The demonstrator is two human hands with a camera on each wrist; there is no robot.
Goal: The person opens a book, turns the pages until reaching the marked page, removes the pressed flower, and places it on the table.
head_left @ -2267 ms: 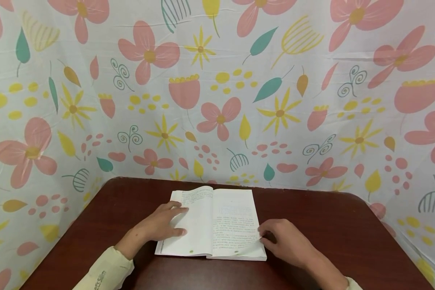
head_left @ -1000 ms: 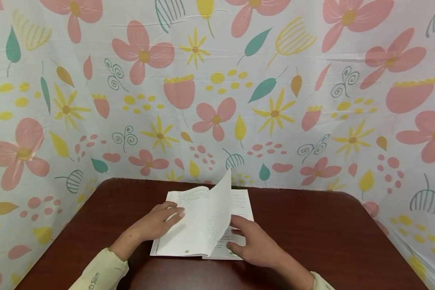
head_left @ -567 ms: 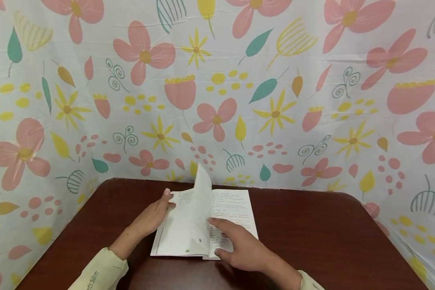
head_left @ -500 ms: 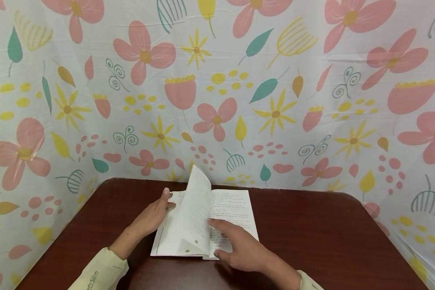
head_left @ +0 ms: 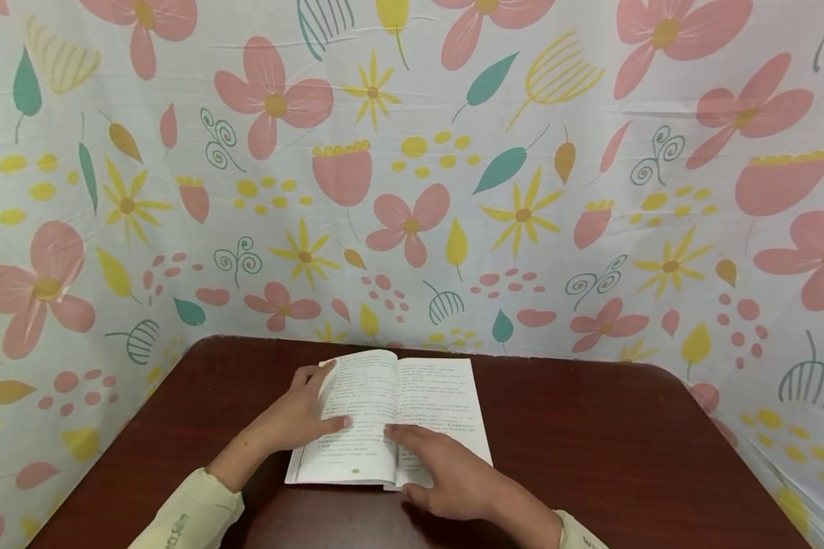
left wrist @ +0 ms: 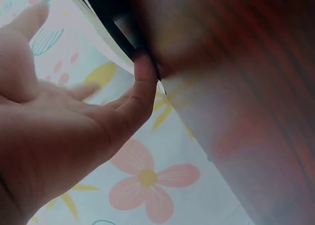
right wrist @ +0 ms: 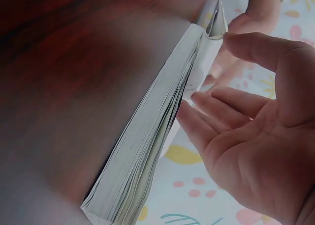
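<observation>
An open book [head_left: 439, 381] with printed white pages lies on the table, both halves spread flat. My left hand [head_left: 291, 415] rests on the left page, its thumb on the print and its fingers at the upper left edge. Over the lower part of the right page is my right hand [head_left: 456, 473], index fingertip at the centre fold and thumb near the bottom edge. In the right wrist view the right hand [right wrist: 261, 141] has loosely extended fingers beside the thick stack of page edges [right wrist: 147, 126]. The left wrist view shows the left hand [left wrist: 64, 126] with fingers spread.
The dark reddish-brown table [head_left: 590, 412] has rounded far corners. Behind it and along both sides hangs a white curtain [head_left: 412, 305] printed with pink flowers and yellow and green leaves. Light sleeves [head_left: 192, 511] cover the forearms.
The right hand has turned a page from right to left, and it now lies flat on the left side. The left hand lifted aside, then came down on it; the right stayed near the fold.
</observation>
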